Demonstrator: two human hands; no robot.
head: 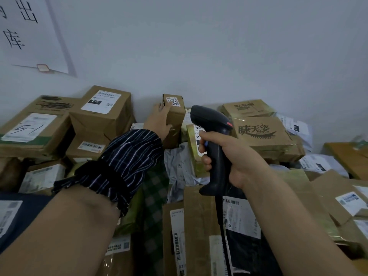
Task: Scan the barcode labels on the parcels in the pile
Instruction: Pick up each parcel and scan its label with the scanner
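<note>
Where the parcel pile (pixel 99 118) ran past the frame's edges against the wall (pixel 199 56), the right hand (pixel 235 154) curled round the handle of the black scanner (pixel 215 136), half hiding its trigger. The left hand (pixel 159 120) gripped a small upright box (pixel 176 118) at the pile's back, its barcode label (pixel 174 101) perhaps facing the scanner, its bars blurred.

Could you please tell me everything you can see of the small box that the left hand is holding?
The small box is brown cardboard, tall and narrow, standing on end close to the wall. Glossy tape shows on its lower front. A white label with a barcode and the digits 5942 sits on its upper end. The left hand grips its left side.
</note>
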